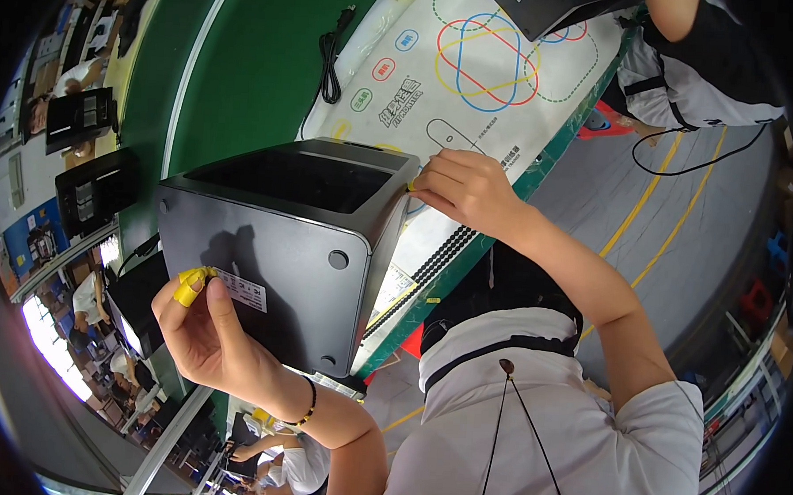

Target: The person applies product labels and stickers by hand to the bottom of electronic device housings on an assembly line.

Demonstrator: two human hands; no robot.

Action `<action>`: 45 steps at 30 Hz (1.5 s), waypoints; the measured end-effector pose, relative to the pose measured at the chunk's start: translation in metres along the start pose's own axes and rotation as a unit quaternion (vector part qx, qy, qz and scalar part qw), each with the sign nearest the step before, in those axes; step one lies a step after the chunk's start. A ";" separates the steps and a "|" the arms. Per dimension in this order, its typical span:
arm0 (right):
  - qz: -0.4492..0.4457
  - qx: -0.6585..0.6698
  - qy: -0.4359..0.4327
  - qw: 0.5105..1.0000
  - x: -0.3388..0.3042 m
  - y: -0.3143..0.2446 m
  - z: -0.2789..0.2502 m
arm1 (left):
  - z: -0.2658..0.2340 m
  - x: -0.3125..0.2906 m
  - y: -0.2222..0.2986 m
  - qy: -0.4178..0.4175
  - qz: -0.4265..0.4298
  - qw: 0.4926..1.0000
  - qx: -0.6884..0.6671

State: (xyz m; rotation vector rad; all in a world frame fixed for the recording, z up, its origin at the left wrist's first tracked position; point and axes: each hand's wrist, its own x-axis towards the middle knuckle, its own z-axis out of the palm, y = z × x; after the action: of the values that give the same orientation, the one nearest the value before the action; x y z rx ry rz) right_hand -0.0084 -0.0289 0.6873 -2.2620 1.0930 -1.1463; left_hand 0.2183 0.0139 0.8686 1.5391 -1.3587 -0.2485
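Note:
A dark grey box-shaped machine [264,242] lies tipped on the bench, its face with round black feet toward me and a dark recessed panel [302,180] on top. My left hand [211,337], with yellow wraps on its fingertips, is closed in a pinch in front of that face. Right behind the fingertips is a white printed label [246,292] on the machine; what the pinch holds, if anything, I cannot make out. My right hand [470,193] is closed at the machine's right upper corner, a bit of yellow at its fingertips. What lies between those fingers is hidden.
A white printed mat [404,80] with coloured loops covers the bench beside a green surface [254,73]. A black power cable [331,77] lies coiled there. Another dark machine [548,11] stands at the far right near a co-worker [705,75]. Black beaded strips [449,259] run along the edge.

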 end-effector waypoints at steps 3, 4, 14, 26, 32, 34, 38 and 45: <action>-0.084 -0.019 -0.006 0.996 0.011 0.016 -0.003 | 0.000 0.002 0.001 -0.013 -0.013 1.000 0.000; -0.097 -0.004 -0.049 0.994 0.016 0.025 -0.005 | 0.000 0.002 0.001 -0.012 -0.013 1.000 0.001; -0.259 0.086 -0.206 0.940 0.060 0.058 0.000 | 0.003 0.010 0.006 -0.076 -0.088 0.993 -0.025; -0.139 0.281 -0.142 0.939 0.074 0.031 0.001 | -0.001 0.010 0.002 -0.085 -0.087 0.992 -0.039; 0.044 0.400 -0.180 0.897 0.059 -0.010 0.015 | -0.007 0.015 0.000 -0.036 -0.110 0.988 -0.102; 0.072 0.423 -0.111 0.897 0.069 -0.027 0.019 | -0.017 0.017 0.003 -0.022 -0.152 0.978 -0.139; 0.077 0.285 -0.136 0.946 0.118 -0.074 -0.011 | -0.052 0.006 -0.010 0.037 -0.194 0.948 -0.247; 0.010 0.069 -0.363 0.929 0.128 -0.089 -0.029 | -0.043 -0.054 -0.014 0.103 -0.241 0.898 -0.353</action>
State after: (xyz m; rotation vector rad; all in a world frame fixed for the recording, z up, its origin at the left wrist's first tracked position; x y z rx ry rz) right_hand 0.0572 -0.0722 0.8251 -2.2473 0.6966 -0.2851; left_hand 0.2390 0.0790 0.8537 1.1953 -0.5828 -0.7730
